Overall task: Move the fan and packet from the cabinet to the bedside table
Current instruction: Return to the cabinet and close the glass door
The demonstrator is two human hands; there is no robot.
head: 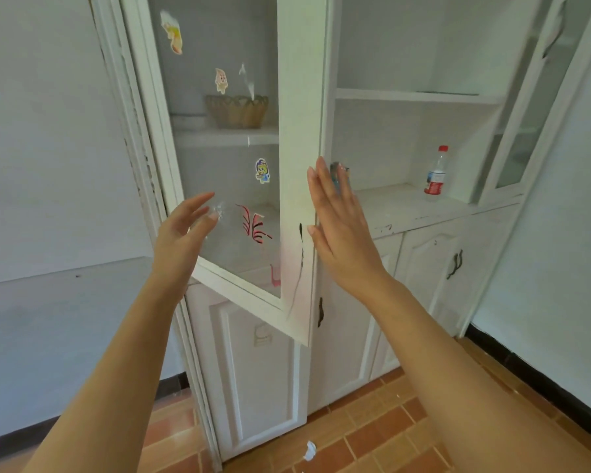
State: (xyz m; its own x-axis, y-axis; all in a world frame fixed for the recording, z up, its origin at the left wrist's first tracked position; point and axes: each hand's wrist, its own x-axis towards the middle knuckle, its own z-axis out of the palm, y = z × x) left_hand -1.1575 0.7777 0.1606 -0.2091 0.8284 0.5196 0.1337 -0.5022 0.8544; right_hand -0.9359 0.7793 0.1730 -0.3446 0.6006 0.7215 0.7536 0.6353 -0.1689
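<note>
A white cabinet [423, 213] stands in front of me, its glass door [297, 131] swung partly out. My left hand [181, 233] is open in front of the glass pane, fingers spread and holding nothing. My right hand [338, 227] is open and flat beside the door's free edge, and whether it touches the edge is unclear. A small bluish object [339, 172] sits on the cabinet counter, mostly hidden behind my right fingers. I cannot make out a fan or a packet for certain.
A woven basket [236, 110] rests on a shelf behind the glass. A plastic bottle with a red cap [435, 174] stands on the counter at right. Another glass door [539, 97] hangs open at far right. A scrap of white paper [309, 450] lies on the tiled floor.
</note>
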